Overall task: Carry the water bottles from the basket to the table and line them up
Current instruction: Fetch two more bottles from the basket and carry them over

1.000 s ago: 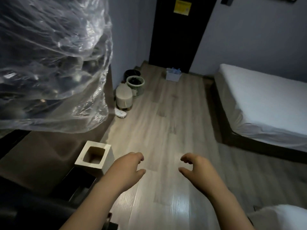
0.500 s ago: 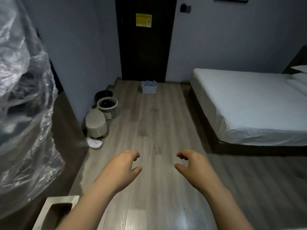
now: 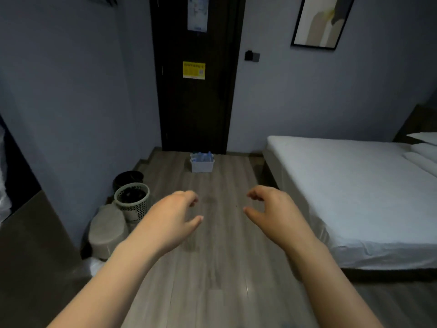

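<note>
Both hands, left and right, hang empty and loosely curled, with the basket of bottles straight ahead, well apart, midway between them.

White basket, blue-capped bottles, yellow notice, dark door.

One white basket holds water bottles, too small and blurred to count. One black waste bin and one mesh waste bin: two in all. One bed. One door bearing one yellow notice and one white notice. One framed picture. One wall switch.
</note>
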Motion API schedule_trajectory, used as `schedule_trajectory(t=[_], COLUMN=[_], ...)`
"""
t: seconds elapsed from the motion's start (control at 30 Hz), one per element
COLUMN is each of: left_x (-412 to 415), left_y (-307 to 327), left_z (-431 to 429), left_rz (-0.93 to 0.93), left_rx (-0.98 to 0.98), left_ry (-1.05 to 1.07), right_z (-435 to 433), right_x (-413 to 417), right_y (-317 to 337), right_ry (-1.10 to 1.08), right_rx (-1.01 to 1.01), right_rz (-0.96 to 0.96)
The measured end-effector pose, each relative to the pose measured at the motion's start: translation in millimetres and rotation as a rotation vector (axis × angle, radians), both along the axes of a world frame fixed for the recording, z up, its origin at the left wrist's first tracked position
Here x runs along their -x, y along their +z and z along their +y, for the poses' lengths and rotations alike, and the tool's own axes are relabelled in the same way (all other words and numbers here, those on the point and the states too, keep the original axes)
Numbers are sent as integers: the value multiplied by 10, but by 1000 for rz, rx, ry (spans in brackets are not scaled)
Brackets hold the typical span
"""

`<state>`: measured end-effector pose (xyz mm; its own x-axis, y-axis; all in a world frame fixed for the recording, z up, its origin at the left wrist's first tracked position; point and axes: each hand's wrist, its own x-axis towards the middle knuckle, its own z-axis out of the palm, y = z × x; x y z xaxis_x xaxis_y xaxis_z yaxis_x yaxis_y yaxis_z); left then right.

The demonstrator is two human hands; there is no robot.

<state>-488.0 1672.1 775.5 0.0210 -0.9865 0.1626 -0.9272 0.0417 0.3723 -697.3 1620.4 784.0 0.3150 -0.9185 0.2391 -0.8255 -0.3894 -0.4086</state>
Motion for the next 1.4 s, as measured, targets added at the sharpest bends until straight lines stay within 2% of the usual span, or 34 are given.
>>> schedule_trajectory(t=[0.47, 0.7, 0.97, 1.4], left_x=[-735, -917, -1148, -2334], left_y=[787, 861, 1098, 1156], left_z=[-2882, -4307, -5877, -8236], left_rz=[9, 23, 49, 31], left_rx=[108, 145, 175, 229], left_ry=[-35, -13, 44, 63], right_z=[-2862, -4339, -6043, -8403], right_x=[-719, -944, -1194, -2269], right_y=[848, 890, 1129, 1138], right_ry=[-12, 38, 72, 54], right_rx=[152, 185, 195, 228], right_rz=[-23, -70, -30, -3])
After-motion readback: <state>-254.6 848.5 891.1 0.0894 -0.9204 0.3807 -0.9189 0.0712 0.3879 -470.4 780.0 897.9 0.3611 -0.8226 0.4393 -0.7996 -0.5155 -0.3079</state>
